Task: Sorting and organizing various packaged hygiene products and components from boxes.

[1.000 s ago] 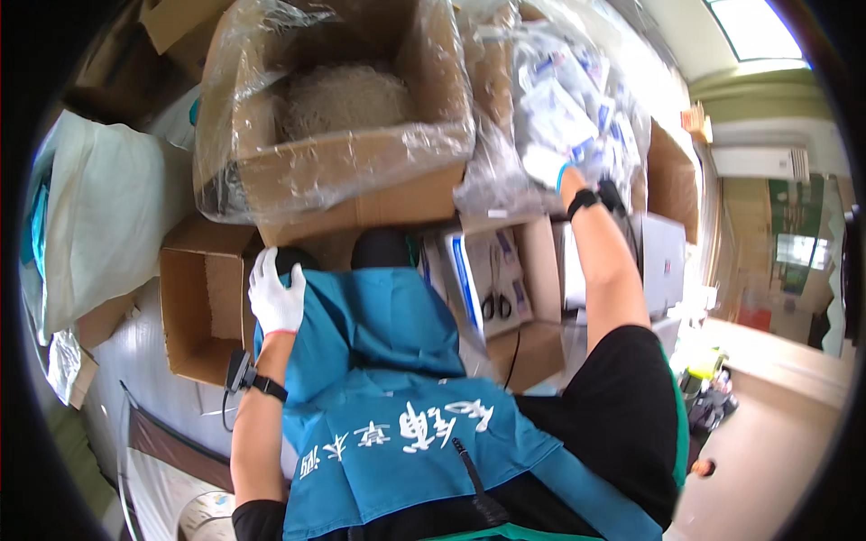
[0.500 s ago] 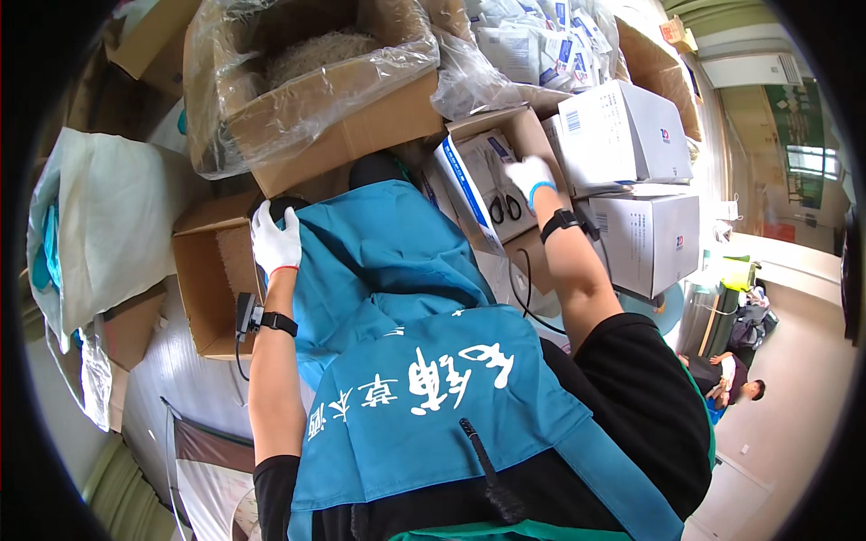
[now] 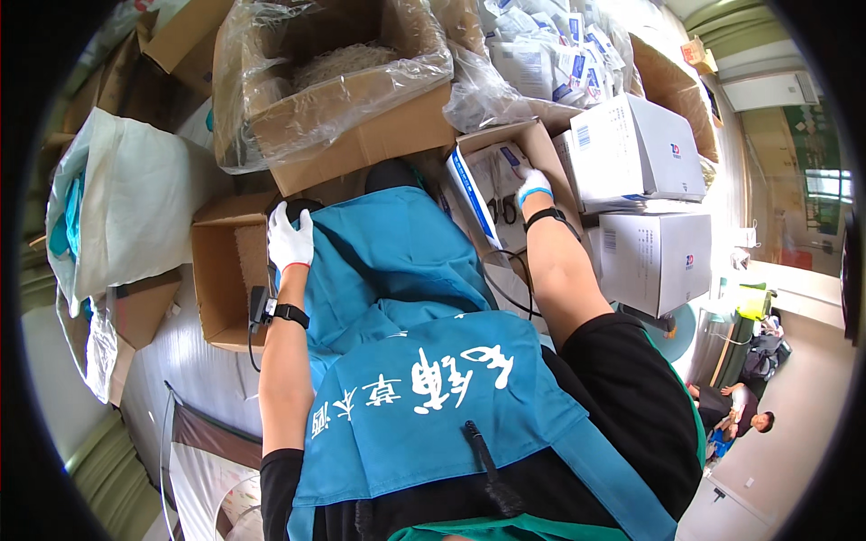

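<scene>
My left hand (image 3: 290,236), in a white glove, rests on my left knee over the blue apron (image 3: 379,239). Its fingers are spread and nothing is in them. My right hand (image 3: 535,185), gloved in white with a blue cuff, reaches into an open carton (image 3: 550,149) in front of my right leg. Its fingers are curled beside flat white packets (image 3: 494,169); anything between them is hidden. Dark-handled scissors (image 3: 502,212) lie on the packets, just left of that hand.
Two white boxes (image 3: 636,153) are stacked on the right. Ahead stands a large plastic-lined carton (image 3: 361,131), with a heap of wrapped packets (image 3: 550,68) to its right. A brown box (image 3: 212,279) and a white sack (image 3: 135,203) stand left. A person (image 3: 740,406) sits far right.
My right hand has moved a little lower and nearer to me inside the carton, and its fingers have curled in. My left hand stays on my knee. The whole view has shifted slightly.
</scene>
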`<state>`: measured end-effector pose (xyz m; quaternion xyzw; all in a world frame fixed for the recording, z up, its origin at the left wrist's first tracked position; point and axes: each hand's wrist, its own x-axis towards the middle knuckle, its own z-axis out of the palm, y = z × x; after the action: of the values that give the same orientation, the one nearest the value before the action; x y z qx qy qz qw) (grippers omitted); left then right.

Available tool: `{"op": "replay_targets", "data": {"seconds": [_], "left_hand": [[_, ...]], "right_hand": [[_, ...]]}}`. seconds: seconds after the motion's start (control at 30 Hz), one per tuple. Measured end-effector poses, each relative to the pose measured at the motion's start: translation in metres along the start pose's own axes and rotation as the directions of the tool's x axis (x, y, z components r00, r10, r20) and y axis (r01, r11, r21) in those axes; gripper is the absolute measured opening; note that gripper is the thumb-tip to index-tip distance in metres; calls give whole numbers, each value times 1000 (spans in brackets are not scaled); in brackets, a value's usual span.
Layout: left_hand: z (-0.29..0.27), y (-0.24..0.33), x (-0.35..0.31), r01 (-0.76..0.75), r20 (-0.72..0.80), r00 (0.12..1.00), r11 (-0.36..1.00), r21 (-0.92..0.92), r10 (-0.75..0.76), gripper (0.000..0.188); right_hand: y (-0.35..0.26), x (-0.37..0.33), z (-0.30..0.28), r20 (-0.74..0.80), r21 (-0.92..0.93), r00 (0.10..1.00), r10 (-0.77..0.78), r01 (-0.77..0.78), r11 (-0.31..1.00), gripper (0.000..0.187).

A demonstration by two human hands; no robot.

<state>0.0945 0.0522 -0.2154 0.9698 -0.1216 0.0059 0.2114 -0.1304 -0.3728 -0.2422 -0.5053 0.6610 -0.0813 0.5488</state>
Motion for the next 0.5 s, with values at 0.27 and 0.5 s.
{"op": "replay_targets", "data": {"seconds": [0.27, 0.5], "left_hand": [[6, 4, 7, 13, 38, 999, 1000, 22, -14, 54], [3, -7, 16, 46, 137, 990, 998, -51, -39, 61]], "right_hand": [[-10, -47, -2, -354, -41, 842, -406, 420, 907, 29], [-55, -111, -30, -512, 385, 614, -601, 789, 478, 18]]}}
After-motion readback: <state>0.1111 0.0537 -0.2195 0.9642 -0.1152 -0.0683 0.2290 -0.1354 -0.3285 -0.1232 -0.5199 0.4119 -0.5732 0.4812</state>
